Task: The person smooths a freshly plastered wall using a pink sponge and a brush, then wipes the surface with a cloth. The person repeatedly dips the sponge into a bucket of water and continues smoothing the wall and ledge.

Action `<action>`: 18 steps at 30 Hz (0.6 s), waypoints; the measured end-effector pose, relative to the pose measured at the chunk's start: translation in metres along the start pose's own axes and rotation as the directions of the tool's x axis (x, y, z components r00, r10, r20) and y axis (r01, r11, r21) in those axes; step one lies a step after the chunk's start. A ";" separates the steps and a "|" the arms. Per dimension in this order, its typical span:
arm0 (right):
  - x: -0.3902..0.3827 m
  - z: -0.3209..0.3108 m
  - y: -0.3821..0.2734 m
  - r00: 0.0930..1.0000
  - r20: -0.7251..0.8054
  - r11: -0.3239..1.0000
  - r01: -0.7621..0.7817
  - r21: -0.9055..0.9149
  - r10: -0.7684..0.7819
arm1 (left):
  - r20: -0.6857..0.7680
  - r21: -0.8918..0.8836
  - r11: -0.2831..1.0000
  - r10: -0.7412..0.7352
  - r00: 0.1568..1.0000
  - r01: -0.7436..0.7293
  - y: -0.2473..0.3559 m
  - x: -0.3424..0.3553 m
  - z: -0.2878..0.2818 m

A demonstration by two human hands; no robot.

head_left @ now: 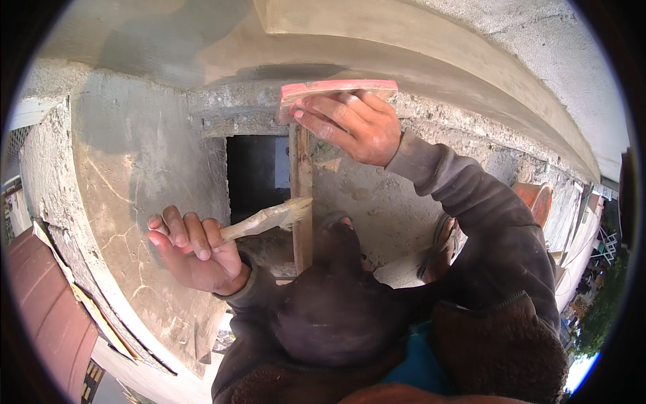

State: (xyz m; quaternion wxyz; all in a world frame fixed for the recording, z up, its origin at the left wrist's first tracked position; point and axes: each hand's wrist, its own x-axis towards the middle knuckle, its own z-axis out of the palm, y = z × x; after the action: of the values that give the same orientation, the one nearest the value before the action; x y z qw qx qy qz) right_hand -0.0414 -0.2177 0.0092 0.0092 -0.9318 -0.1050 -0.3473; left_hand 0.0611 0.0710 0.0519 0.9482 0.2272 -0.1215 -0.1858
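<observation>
My right hand [367,131] grips a flat plastering float [336,87] with a pink edge, seen almost edge-on. The float is up by the lower edge of the grey plastered wall [229,40], where a darker damp patch [282,71] shows. Whether it touches the plaster, I cannot tell. At the lower left, my left hand [198,249] holds a paintbrush [272,217] by its handle between the fingers. Its pale, worn bristles point right, away from the wall, in front of a wooden post.
A dark square opening [252,182] lies below the wall, with the upright wooden post [301,175] at its right side. To the left stands a cracked plaster surface [111,195]. An orange-red container [535,200] sits at the right, beyond my right arm. My feet show beneath me.
</observation>
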 end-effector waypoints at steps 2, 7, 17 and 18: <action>0.002 -0.004 0.014 1.000 -0.012 0.994 0.003 -0.110 -0.005 | 0.014 0.019 1.000 -0.001 1.000 0.001 -0.007 -0.001 0.004; 0.034 0.014 0.030 0.987 -0.163 0.979 -0.048 -0.197 0.015 | -0.010 0.032 0.999 -0.018 1.000 0.018 -0.016 -0.011 0.015; -0.001 0.028 0.030 0.999 0.016 0.988 -0.038 -0.153 0.041 | -0.026 0.037 0.999 0.007 1.000 -0.007 -0.012 -0.022 0.020; 0.009 0.022 0.024 0.998 -0.034 0.991 -0.050 -0.124 0.046 | -0.037 0.036 0.999 0.003 0.999 -0.002 -0.012 -0.023 0.018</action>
State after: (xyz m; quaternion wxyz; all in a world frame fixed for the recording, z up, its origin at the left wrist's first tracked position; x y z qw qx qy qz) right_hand -0.0158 -0.2373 -0.0006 -0.0393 -0.9274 -0.0604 -0.3672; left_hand 0.0307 0.0633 0.0585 0.9463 0.2477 -0.1074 -0.1781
